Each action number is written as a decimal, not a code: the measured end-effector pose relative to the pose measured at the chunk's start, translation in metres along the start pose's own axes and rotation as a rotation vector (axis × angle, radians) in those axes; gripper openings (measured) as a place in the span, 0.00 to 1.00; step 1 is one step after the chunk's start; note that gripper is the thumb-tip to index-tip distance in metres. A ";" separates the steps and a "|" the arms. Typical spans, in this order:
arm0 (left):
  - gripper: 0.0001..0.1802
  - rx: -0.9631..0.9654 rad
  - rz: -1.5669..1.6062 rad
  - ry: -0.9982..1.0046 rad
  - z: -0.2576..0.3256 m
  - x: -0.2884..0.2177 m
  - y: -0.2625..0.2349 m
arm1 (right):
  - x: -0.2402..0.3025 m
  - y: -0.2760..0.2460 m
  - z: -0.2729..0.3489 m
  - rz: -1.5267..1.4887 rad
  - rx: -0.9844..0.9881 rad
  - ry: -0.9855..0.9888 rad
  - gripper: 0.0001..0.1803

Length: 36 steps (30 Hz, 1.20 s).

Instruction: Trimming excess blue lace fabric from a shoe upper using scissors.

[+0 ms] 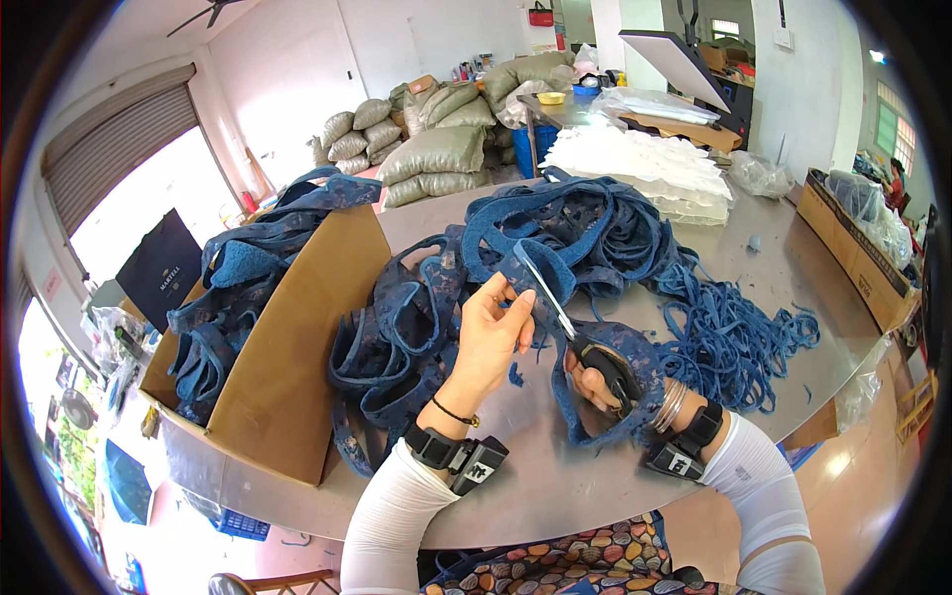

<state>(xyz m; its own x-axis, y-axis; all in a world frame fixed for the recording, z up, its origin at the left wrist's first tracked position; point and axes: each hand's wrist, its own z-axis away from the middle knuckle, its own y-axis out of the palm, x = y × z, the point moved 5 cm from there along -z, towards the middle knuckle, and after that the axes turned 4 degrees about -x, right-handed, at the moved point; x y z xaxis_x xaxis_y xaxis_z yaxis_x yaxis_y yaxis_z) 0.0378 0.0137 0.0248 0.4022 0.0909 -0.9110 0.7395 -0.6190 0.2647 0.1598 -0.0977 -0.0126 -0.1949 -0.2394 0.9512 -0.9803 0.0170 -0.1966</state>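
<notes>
Left hand (488, 337) pinches a blue fabric piece (540, 273) over the metal table (555, 466), while the right hand (600, 377) grips black-handled scissors (570, 327), blades parted on it. Left of them, the cardboard box (288, 347) brims with more blue pieces (233, 288).

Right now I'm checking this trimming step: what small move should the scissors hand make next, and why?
Probably close the scissors through the blue fabric piece. The right hand grips the black handles, the blades stand open and point up into the cloth, and the left hand pinches that piece beside them, holding it ready for the cut.
</notes>
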 end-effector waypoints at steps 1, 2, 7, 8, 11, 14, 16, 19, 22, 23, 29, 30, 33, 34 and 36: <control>0.07 -0.002 0.007 0.004 0.000 0.000 -0.001 | 0.004 -0.001 -0.001 0.024 0.015 0.017 0.16; 0.07 -0.005 0.015 0.008 0.000 -0.001 -0.001 | 0.005 -0.001 -0.001 0.048 0.030 0.034 0.16; 0.05 -0.084 0.171 -0.075 0.000 0.001 -0.004 | -0.008 0.004 -0.001 -0.074 0.057 0.040 0.23; 0.05 -0.114 0.226 -0.099 0.001 0.002 -0.005 | -0.009 0.005 -0.001 -0.077 0.045 -0.003 0.27; 0.06 -0.119 0.152 -0.027 -0.001 0.000 -0.009 | -0.007 0.008 0.000 -0.092 0.104 0.037 0.27; 0.07 -0.076 0.135 0.003 0.000 -0.002 -0.005 | -0.023 0.008 0.000 -0.318 0.158 0.080 0.29; 0.07 -0.056 0.128 0.010 0.000 0.000 -0.006 | -0.021 0.012 0.000 -0.323 0.177 0.022 0.31; 0.07 -0.052 0.098 0.001 0.001 -0.001 -0.002 | -0.009 0.015 0.000 -0.343 0.199 -0.009 0.33; 0.07 0.004 0.115 -0.034 -0.001 -0.001 -0.003 | -0.020 0.009 0.003 -0.452 0.173 0.140 0.34; 0.07 0.016 0.101 -0.044 -0.002 -0.001 -0.004 | -0.025 0.007 0.004 -0.493 0.154 0.210 0.33; 0.04 0.042 0.035 -0.069 -0.002 -0.011 -0.006 | 0.011 0.000 0.002 0.093 -0.006 -0.059 0.19; 0.04 0.046 0.037 -0.072 -0.002 -0.011 -0.005 | 0.009 -0.001 0.002 0.092 -0.007 -0.046 0.19; 0.05 0.042 0.038 -0.079 -0.002 -0.010 -0.005 | -0.005 -0.002 -0.001 0.016 0.022 0.025 0.19; 0.06 0.037 0.037 -0.080 -0.002 -0.009 -0.006 | -0.003 0.002 0.002 -0.040 0.039 0.062 0.21; 0.05 0.035 0.031 -0.077 -0.001 -0.009 -0.007 | 0.003 0.005 0.006 -0.102 0.053 0.105 0.22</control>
<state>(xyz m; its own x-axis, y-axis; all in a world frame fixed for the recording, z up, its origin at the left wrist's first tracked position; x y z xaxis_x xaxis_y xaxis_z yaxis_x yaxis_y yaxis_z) 0.0301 0.0180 0.0312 0.3812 0.0119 -0.9244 0.7071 -0.6478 0.2833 0.1550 -0.1044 -0.0120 -0.0994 -0.1342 0.9860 -0.9927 -0.0544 -0.1075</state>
